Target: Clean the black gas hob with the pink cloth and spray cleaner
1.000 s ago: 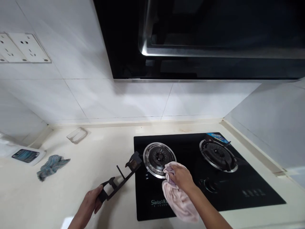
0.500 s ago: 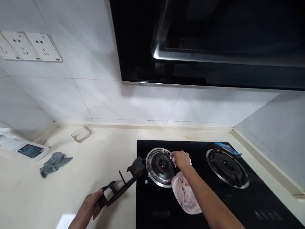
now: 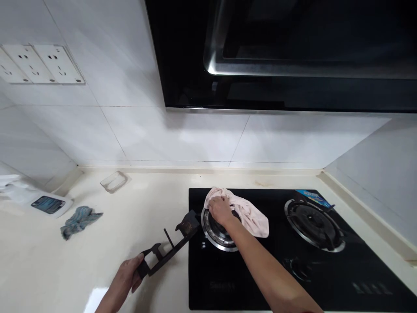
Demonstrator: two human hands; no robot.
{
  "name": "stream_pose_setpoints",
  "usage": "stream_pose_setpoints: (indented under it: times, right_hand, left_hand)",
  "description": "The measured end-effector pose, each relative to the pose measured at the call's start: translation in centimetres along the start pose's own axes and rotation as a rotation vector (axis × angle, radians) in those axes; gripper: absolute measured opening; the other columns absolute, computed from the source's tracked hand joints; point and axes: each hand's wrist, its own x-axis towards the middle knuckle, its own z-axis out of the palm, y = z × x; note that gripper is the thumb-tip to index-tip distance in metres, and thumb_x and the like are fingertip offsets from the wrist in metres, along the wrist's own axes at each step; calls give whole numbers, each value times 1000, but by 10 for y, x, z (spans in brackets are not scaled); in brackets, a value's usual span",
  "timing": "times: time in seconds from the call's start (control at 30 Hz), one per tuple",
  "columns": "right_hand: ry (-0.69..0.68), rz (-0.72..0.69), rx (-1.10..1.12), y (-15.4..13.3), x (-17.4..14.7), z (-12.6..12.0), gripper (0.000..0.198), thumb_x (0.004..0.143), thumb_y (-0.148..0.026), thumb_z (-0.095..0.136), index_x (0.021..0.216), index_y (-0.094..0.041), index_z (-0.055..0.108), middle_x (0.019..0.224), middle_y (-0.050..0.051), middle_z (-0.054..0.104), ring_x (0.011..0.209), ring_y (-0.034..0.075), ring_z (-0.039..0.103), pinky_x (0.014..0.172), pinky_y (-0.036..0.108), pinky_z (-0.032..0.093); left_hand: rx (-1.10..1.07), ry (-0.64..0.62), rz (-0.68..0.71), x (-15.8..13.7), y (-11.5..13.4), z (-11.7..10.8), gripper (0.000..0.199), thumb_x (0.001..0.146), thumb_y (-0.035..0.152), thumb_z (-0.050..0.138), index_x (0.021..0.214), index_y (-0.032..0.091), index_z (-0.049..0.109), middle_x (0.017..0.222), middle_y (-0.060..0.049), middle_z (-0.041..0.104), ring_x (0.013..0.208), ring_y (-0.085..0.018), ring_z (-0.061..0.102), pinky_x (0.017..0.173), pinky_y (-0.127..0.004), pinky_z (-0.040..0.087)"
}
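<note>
My left hand (image 3: 127, 276) grips one end of a black pan support (image 3: 174, 252), which is tilted above the counter with its far end near the left edge of the gas stove (image 3: 228, 282). My right hand (image 3: 220, 209) is closed on a pale pink cloth (image 3: 250, 217), pressing it on the upper left of the left burner (image 3: 216, 237). The cloth spreads from my fingers to the right across the black glass. Hand and cloth hide much of that burner; its silver ring shows at the lower left.
The right burner (image 3: 312, 224) carries its own pan support, with a blue sticker behind it. On the left counter lie a crumpled blue-grey rag (image 3: 80, 221), a white bottle (image 3: 48, 203) and a clear dish (image 3: 114, 181). A black range hood (image 3: 280, 93) overhangs the stove.
My right hand has moved the cloth from the burner's right side over to its upper left, and the cloth now trails to the right. My left hand holds the pan support nearly still.
</note>
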Motion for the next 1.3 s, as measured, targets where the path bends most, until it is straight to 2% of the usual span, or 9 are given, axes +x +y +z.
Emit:
stream_pose_setpoints:
  times: [0.17, 0.3, 0.37, 0.53, 0.77, 0.9, 1.07, 1.2, 1.3]
  right_hand:
    - [7, -141, 23, -33, -34, 11, 27, 97, -19, 44, 105, -18, 70, 111, 10, 69, 117, 24, 54, 119, 48, 15]
    - [45, -245, 21, -42, -73, 23, 31, 95, -17, 48, 119, -19, 66, 118, 9, 68, 126, 23, 49, 122, 47, 8]
    - [53, -262, 10, -41, -95, 30, 36, 92, -15, 50, 126, -18, 63, 123, 10, 66, 133, 25, 44, 121, 49, 8]
    - [36, -169, -7, -24, -141, 46, 39, 90, -12, 53, 127, -19, 62, 129, 10, 66, 124, 27, 51, 111, 50, 22]
    - [101, -65, -33, 29, -180, 54, 36, 90, -8, 50, 118, -25, 67, 121, 6, 71, 113, 24, 58, 98, 43, 32]
    - [91, -41, -101, 61, -182, 41, 40, 90, -5, 47, 118, -26, 68, 122, 6, 71, 115, 26, 57, 97, 46, 33]
    - [26, 0, -23, 86, -158, 19, 36, 90, -6, 43, 104, -25, 70, 117, 8, 72, 120, 26, 55, 101, 48, 32]
    - [6, 181, 135, 105, -141, 10, 32, 91, -15, 39, 91, -24, 70, 98, 6, 74, 101, 22, 64, 93, 39, 41]
    - [174, 390, 202, 107, -139, 14, 35, 95, -33, 37, 104, -22, 69, 106, 8, 72, 100, 23, 64, 87, 36, 46]
  left_hand:
    - [8, 1, -19, -2, 5, 0, 67, 81, 81, 33, 44, 26, 28, 36, 3, 30, 42, -12, 31, 50, -28, 28]
    - [-26, 0, -2, -3, 6, 0, 66, 80, 81, 36, 44, 26, 29, 36, 3, 30, 42, -12, 30, 49, -28, 27]
    - [-35, -1, 8, -3, 6, 0, 66, 80, 81, 36, 44, 26, 29, 36, 3, 30, 41, -11, 29, 48, -28, 26]
    - [-55, -8, 21, -3, 6, 0, 65, 81, 79, 38, 46, 26, 30, 37, 5, 29, 42, -11, 27, 50, -28, 24]
    - [-74, -24, 17, -7, 11, 1, 63, 82, 79, 42, 49, 26, 29, 40, 6, 26, 43, -11, 25, 48, -28, 22]
    - [-75, -35, 10, -8, 12, 0, 65, 80, 81, 43, 48, 27, 27, 40, 7, 23, 43, -11, 27, 49, -28, 24]
    - [-30, -52, 3, -7, 10, -2, 65, 81, 80, 41, 47, 26, 28, 39, 6, 26, 43, -11, 28, 50, -28, 26]
    - [-35, -64, 4, -5, 8, -3, 65, 83, 77, 42, 46, 25, 29, 39, 5, 29, 43, -11, 30, 51, -28, 26]
    - [-50, -69, -3, -4, 7, -3, 66, 83, 78, 42, 45, 25, 28, 38, 5, 27, 43, -11, 30, 51, -28, 25]
